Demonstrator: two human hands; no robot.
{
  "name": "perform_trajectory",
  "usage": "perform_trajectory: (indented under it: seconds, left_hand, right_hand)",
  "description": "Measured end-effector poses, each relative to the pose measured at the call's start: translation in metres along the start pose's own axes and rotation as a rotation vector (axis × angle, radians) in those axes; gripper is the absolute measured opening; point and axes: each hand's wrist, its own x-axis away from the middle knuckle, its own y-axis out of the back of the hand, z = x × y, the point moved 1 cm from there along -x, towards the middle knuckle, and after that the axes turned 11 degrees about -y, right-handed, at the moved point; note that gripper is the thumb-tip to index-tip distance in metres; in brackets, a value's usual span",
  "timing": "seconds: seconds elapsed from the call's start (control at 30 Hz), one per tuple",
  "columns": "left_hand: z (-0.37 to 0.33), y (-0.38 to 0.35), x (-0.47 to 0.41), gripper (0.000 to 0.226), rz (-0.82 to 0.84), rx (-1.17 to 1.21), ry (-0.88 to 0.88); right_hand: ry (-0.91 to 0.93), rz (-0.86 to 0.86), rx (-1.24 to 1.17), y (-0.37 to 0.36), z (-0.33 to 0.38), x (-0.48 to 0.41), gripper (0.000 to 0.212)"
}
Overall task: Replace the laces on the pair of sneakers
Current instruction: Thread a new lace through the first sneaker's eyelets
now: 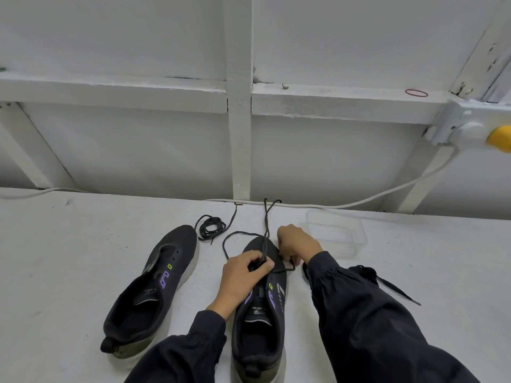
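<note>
— On the white table (69, 258), near our edge: which step do we log?
— Lacing the right-hand sneaker (257, 335), lowest eyelets. Our left hand (240, 277) pinches the lace (266, 230) over the tongue. Our right hand (300, 244) curls on its other end beside the toe.
— Next move?
— We judge: even both ends, then cross upward. The left-hand sneaker (154, 286) lies unlaced, with a coiled lace (210, 226) beside its toe.

The blurred yellow object (501, 139) is cut off by the right edge.
</note>
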Motion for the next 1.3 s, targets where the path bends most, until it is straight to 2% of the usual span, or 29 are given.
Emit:
perform_trajectory:
  seconds: [0.13, 0.23, 0.37, 0.43, 0.5, 0.67, 0.83, 0.9, 0.97, 1.03, 1.1, 1.23, 1.3]
  left_hand:
    - [-0.001, 0.0, 0.0, 0.029, -0.001, 0.009, -0.015]
    - [0.0, 0.0, 0.0, 0.031, 0.001, 0.005, -0.016]
    - [0.002, 0.0, -0.001, 0.029, 0.0, -0.007, -0.022]
    - [0.002, -0.001, -0.001, 0.026, -0.003, 0.0, -0.026]
    - [0.003, -0.001, -0.001, 0.02, -0.001, 0.003, -0.037]
    - [0.002, -0.003, 0.004, 0.007, -0.022, 0.031, -0.119]
    - [0.001, -0.002, 0.004, 0.004, -0.027, 0.006, -0.245]
    - [0.001, -0.002, 0.004, 0.003, -0.048, 0.001, -0.297]
    - [0.001, -0.003, 0.004, 0.002, -0.066, -0.002, -0.331]
    - [0.002, -0.004, 0.004, 0.004, -0.067, 0.018, -0.327]
    - [0.003, -0.004, 0.003, 0.004, -0.061, 0.034, -0.308]
    - [0.003, -0.005, 0.003, 0.004, -0.062, 0.039, -0.295]
    - [0.003, -0.005, 0.003, 0.004, -0.063, 0.039, -0.292]
  right_hand:
    - [0.013, -0.227, -0.13, 0.0, -0.001, -0.01, 0.009]
    - [-0.02, -0.331, -0.473, 0.015, -0.004, -0.015, 0.011]
    - [-0.049, -0.139, -1.33, 0.05, -0.008, -0.008, 0.016]
    - [-0.065, -0.11, -1.582, 0.065, -0.014, -0.005, 0.017]
    - [-0.068, -0.137, -1.687, 0.072, -0.019, -0.004, 0.017]
    - [-0.112, -0.261, -1.561, 0.058, -0.025, -0.009, 0.022]
    - [-0.125, -0.349, -1.638, 0.05, -0.028, -0.014, 0.024]
    - [-0.126, -0.393, -1.595, 0.048, -0.029, -0.016, 0.023]
    - [-0.113, -0.47, -1.358, 0.046, -0.03, -0.017, 0.027]
    - [-0.13, -0.523, -0.957, 0.045, -0.033, -0.016, 0.025]
    - [-0.117, -0.584, -0.67, 0.043, -0.035, -0.014, 0.03]
    - [-0.078, -0.722, -0.508, 0.043, -0.033, 0.0, 0.034]
    - [-0.041, -0.648, -0.568, 0.042, -0.03, 0.01, 0.036]
